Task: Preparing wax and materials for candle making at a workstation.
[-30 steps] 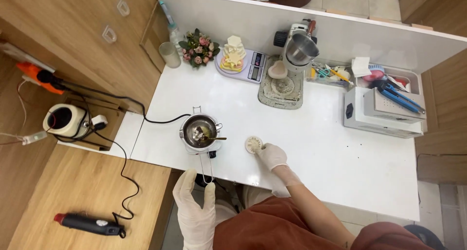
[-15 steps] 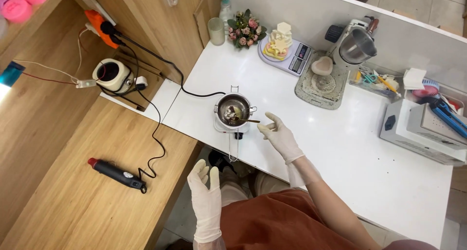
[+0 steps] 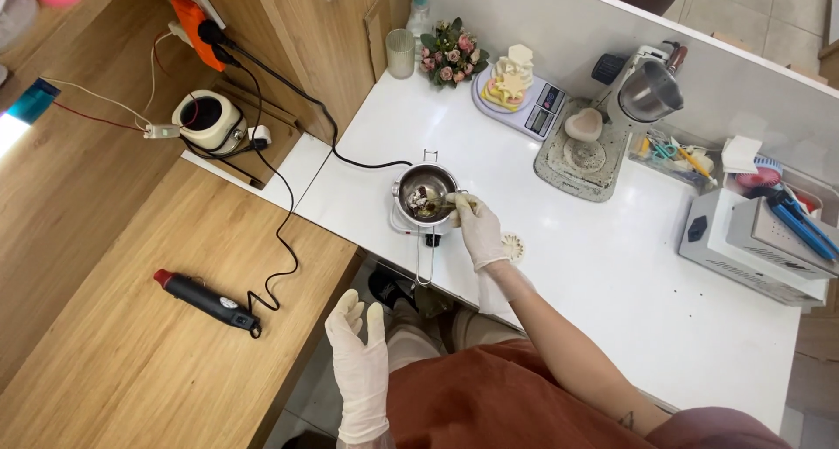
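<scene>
- Right hand (image 3: 478, 228) has left the small round disc (image 3: 512, 246) on the white table (image 3: 612, 274); now at the rim of the metal pot (image 3: 426, 196), fingers on the spoon handle (image 3: 453, 203).
- Left hand (image 3: 358, 362) stays off the table, fingers spread.
- Camera view shifted leftward.

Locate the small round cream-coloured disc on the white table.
In the head view, the small round cream-coloured disc lies on the white table, just right of the gloved right hand and the small metal melting pot.
</scene>
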